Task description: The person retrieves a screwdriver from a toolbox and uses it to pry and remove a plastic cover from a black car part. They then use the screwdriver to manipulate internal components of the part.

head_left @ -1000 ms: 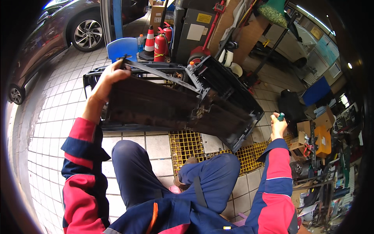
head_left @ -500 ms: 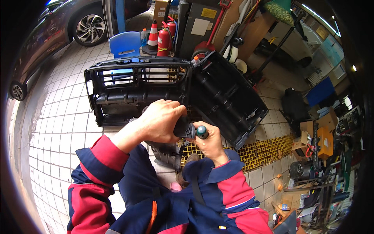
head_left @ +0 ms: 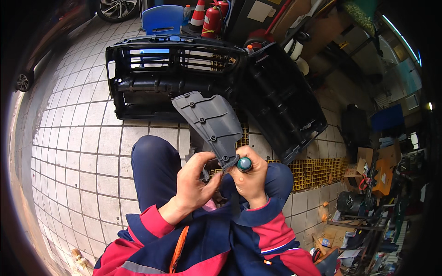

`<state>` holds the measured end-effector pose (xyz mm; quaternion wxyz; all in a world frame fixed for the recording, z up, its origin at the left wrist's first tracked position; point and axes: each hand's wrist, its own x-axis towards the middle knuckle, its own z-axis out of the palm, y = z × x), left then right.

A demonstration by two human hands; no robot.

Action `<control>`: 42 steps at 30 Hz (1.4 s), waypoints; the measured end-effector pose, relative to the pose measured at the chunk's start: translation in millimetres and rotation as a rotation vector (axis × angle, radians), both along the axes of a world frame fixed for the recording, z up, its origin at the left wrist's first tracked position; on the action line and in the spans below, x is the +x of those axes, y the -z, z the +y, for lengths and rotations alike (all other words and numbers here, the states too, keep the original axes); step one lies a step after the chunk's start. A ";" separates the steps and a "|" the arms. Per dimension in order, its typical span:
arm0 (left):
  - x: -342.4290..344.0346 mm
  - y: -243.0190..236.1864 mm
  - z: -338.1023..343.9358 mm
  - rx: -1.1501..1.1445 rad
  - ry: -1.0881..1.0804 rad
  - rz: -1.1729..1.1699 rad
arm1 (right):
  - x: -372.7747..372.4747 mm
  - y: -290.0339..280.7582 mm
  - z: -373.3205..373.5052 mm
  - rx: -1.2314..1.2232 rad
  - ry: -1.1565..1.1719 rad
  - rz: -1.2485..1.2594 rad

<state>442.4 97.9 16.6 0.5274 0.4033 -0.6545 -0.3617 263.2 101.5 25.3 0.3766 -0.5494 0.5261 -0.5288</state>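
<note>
the right hand point(head_left: 252, 178) is clasping the tool point(head_left: 244, 163) at the narrow end of the panel point(head_left: 212, 123), the left hand point(head_left: 193, 185) is curving its fingers there, whether pinching i cannot tell, both seemingly steadying it near the closest edge of the frame point(head_left: 142, 85).

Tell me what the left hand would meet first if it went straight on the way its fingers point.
Most likely the narrow lower end of the grey panel, just ahead of the left hand. Depth is unclear there, so the two may already be touching.
</note>
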 end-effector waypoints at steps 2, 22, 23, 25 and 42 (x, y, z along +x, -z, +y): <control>1.2 4.2 -2.4 0.028 0.068 0.074 | 1.0 -10.1 3.8 -0.043 -0.032 0.090; 7.2 15.0 0.1 0.167 0.434 0.133 | -11.3 -153.6 38.6 -0.321 -0.131 -0.682; 8.3 16.5 -0.1 0.149 0.443 0.139 | -9.8 -152.5 38.4 -0.324 -0.152 -0.712; 7.0 18.6 1.4 0.106 0.428 0.142 | -12.9 -154.5 37.3 -0.343 -0.215 -0.725; 6.3 18.2 9.0 0.064 0.406 0.122 | -12.0 -147.0 45.0 -0.375 -0.099 -0.661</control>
